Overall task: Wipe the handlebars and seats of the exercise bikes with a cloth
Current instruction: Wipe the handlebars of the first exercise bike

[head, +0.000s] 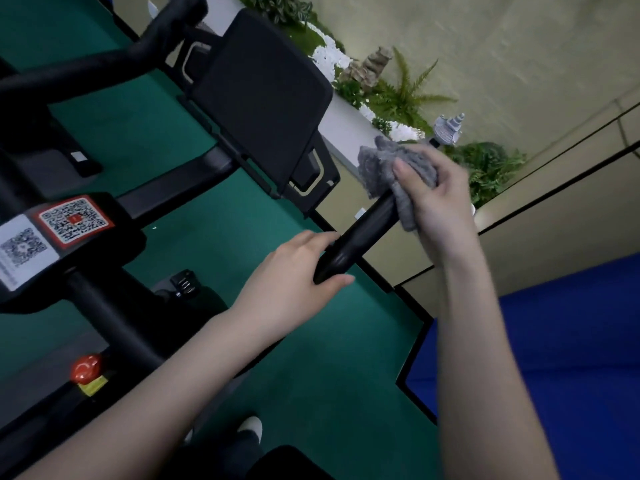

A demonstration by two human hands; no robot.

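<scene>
The fuzzy grey cloth [381, 161] is bunched up on the black handlebar [363, 230], a bit up from its tip. The right hand [440, 202] holds the cloth there, its fingers curled round it. The left hand [294, 275] grips the bar's tip. Below is a green floor [329, 358], with a blue mat [554, 341] beside it. Green plants [408, 95] grow along a pale wall [519, 46].

I can read no words, only a red QR label [74, 219] and a white QR label [22, 249] on the bike [104, 306].
</scene>
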